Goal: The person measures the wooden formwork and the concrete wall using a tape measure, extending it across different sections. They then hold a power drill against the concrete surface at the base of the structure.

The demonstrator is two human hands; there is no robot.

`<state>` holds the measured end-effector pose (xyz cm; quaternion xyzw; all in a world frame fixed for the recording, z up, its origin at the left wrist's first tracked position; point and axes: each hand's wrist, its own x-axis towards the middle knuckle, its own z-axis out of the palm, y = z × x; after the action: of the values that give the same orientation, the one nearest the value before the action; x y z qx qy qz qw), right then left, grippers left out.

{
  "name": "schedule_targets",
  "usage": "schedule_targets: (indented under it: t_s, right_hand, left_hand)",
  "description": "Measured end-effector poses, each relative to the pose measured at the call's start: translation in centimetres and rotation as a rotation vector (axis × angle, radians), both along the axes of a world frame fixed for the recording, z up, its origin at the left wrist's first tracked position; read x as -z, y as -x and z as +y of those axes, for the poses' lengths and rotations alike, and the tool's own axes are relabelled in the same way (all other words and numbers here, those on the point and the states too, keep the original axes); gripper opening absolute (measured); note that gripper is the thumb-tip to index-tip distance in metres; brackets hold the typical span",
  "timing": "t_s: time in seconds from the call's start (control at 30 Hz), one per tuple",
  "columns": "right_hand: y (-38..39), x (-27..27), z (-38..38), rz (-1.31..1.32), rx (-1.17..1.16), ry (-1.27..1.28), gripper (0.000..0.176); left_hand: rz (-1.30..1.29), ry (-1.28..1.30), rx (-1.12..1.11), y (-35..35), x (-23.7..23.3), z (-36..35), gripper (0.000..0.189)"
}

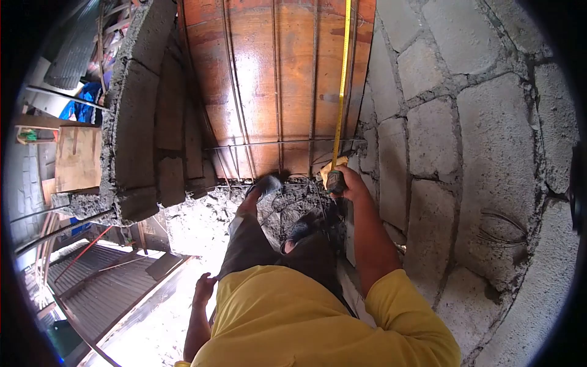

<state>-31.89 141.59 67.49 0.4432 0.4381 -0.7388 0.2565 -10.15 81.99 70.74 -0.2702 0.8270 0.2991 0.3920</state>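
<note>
Right wall (483, 153) of grey blocks is filling the whole right side, rough joints, running close along the person's right arm, so no room that way. Form (275, 79), brown ply, is lying between the two walls like a trough floor; rebar (278, 144) is running along it, with one bar crossing just ahead of the feet. Left wall (137, 122) is closing the other side and is ending in a ragged edge near the bottom left. Past that edge it's dropping open to bright ground and roofing sheets (104, 287) below, the only free room in view. Shoes (267, 183) are standing in a tangle of bars at the near end of the form. Tape (341, 92), yellow, is stretching from the top edge straight down the form's right side to its case (335, 181), right against the right wall. Right hand (353, 183) is gripping tight around the case. Left hand (205, 286) is hanging by the hip over the open side, fingers loose and apart, holding nothing.
</note>
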Motion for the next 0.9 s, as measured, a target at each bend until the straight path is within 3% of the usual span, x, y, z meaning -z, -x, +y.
schedule_targets:
  t_s: [0.17,0.5,0.53,0.7,0.77,0.8,0.9]
  right_hand:
    - [0.5,0.9,0.3,-0.04,0.003,-0.012,0.033]
    - [2.3,0.6,-0.8,-0.063,0.075,0.033,0.031]
    - [2.5,0.5,-0.8,-0.067,0.078,0.033,0.031]
    - [2.4,1.0,-0.7,-0.052,0.094,0.037,0.031]
    - [2.0,1.2,-0.3,-0.045,0.077,0.02,0.033]
    - [1.8,1.4,0.0,-0.057,0.08,0.022,0.034]
    - [1.5,1.0,0.4,-0.095,0.062,-0.026,0.038]
  left_hand:
    - [-0.083,-0.066,-0.221,-1.1,2.4,-1.5,0.043]
    - [-0.014,-0.005,0.006,5.6,-0.5,-0.2,0.048]
    - [-0.018,-0.023,-0.077,6.7,-1.8,1.0,0.05]
    - [0.038,-0.08,-0.01,6.7,0.7,-0.6,0.05]
    - [0.05,-0.035,0.124,6.6,0.8,-0.6,0.049]
    - [0.022,-0.072,-0.053,6.4,0.2,0.1,0.05]
    - [0.012,-0.087,-0.036,4.5,1.3,-0.1,0.049]
